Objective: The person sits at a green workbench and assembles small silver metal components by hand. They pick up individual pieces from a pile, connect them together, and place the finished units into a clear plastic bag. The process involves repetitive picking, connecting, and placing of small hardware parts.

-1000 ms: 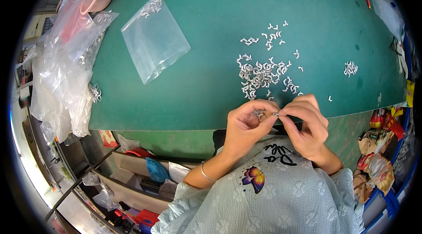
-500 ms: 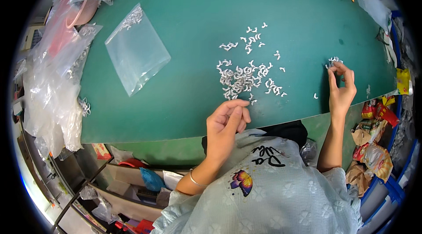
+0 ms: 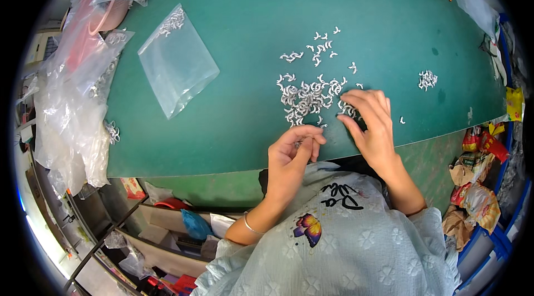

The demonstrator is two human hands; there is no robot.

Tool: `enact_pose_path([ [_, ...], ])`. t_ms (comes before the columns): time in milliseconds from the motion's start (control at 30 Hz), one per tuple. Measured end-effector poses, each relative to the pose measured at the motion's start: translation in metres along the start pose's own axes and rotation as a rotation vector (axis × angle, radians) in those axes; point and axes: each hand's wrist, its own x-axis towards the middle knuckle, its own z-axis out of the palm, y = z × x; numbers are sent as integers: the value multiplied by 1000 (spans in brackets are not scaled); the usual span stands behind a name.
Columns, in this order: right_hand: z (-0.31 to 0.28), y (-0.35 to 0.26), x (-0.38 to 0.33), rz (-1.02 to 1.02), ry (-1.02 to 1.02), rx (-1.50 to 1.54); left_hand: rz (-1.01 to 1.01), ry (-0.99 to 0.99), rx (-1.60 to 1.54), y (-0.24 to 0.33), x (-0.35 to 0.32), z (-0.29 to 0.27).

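Small curved silver-grey metal pieces point(image 3: 305, 99): main heap on the matt green tabletop point(image 3: 239, 129), right of centre, toward the front edge. Right hand point(image 3: 375, 130) at the heap's right side, thumb and fingers parted moderately wide around a few outlying pieces; no firm pinch visible. Left hand point(image 3: 290, 154) at the front edge, just short of the heap, fingers curled; a little grey metal shows in the hollow behind the thumb. Looks like several pieces held; count hidden.

Outward: a loose scatter of the same pieces beyond the heap, toward the far edge. To the right, well apart, a tight small cluster point(image 3: 428, 79) nearer the right edge; one lone piece point(image 3: 402, 120) between it and the front edge. To the left, a flat clear plastic bag point(image 3: 181, 68), more silver bits gathered at its far corner. Along the left edge, crumpled translucent plastic bags point(image 3: 69, 123).

Risks, as judged: pieces could slip from the left hand if the curl loosens, and drop over the front edge close below. Interlocked curves may drag neighbours along when one is lifted. A sweeping right sleeve or wrist might knock the lone piece off, or disturb the cluster.
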Motion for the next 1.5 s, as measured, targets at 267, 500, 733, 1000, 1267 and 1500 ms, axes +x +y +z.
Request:
enact_pose_path([
  [267, 4, 6, 1, -22, 96, 95, -28, -17, -3, 2, 0, 0],
  [500, 4, -1, 3, -5, 15, 17, -39, -15, -1, 3, 1, 1],
  [733, 12, -12, 23, -10, -37, -55, -75, -252, 428, 7, -1, 3],
  [1000, 14, 4, 7, -263, -107, 59, 300, -50, 1068, 9, 0, -1],
  [1267, 5, -5, 11, 4, 44, 312, 352, 81, 943, 15, 6, -3],
  [1500, 5, -7, 10, 22, 16, 168, 286, 31, 772, 15, 5, 4],
])
